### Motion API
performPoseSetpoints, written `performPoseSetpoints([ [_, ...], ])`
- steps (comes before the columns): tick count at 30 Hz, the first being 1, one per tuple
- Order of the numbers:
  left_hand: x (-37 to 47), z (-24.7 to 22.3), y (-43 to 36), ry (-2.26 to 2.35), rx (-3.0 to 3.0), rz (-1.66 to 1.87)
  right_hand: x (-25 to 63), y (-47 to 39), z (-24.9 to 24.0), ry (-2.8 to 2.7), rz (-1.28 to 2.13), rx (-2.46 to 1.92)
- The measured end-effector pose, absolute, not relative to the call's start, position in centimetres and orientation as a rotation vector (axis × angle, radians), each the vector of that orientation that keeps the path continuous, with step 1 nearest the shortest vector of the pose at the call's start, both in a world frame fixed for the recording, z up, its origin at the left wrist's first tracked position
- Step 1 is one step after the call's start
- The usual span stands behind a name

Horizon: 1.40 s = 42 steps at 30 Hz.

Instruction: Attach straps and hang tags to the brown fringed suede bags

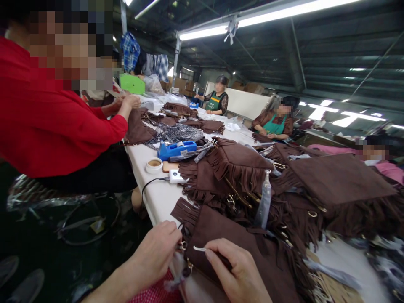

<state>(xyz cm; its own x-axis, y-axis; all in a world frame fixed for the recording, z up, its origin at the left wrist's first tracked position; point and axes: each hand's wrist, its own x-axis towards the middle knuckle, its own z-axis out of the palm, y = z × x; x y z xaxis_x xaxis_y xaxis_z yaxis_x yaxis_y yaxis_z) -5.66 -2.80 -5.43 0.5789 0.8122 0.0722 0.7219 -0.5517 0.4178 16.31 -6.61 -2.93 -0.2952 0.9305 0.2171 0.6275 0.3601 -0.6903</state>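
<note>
A dark brown fringed suede bag point(240, 248) lies at the near table edge, below both hands. My left hand point(158, 248) is closed at the bag's left corner, beside small gold metal rings point(183, 245); what its fingertips pinch is hidden. Between the thumb and forefinger of my right hand point(235, 265) is a short white strip point(199, 249), its free end pointing left over the bag. A gold clasp point(190, 264) hangs at the bag's edge, between the hands.
More brown fringed bags point(341, 176) are piled to the right and ahead. A blue tape dispenser point(177, 150), a small round tub point(154, 165) and a white device point(176, 176) with a cable stand on the table point(139, 162). A person in red point(63, 126) sits left; others work farther back.
</note>
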Motion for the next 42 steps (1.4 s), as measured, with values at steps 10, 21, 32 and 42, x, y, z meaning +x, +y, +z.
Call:
performPoseSetpoints([
  [10, -6.9, -4.4, -1.5, 1.024, 1.771, 0.441, 14.0, -4.9, -3.2, -2.123, 0.705, -1.448],
  [21, -6.9, -5.4, -0.6, 0.86, 1.423, 0.528, 12.8, -4.2, -3.3, -2.18, 0.589, -1.646],
  [32, -7.1, -5.7, 0.1, 0.786, 1.323, 0.568, 11.9, -4.2, -4.0, -2.308, 0.361, -1.661],
  [42, -5.9, -7.5, -0.2, 0.856, 1.201, 0.671, 12.0, -4.1, -5.6, -2.312, 0.215, -1.526],
])
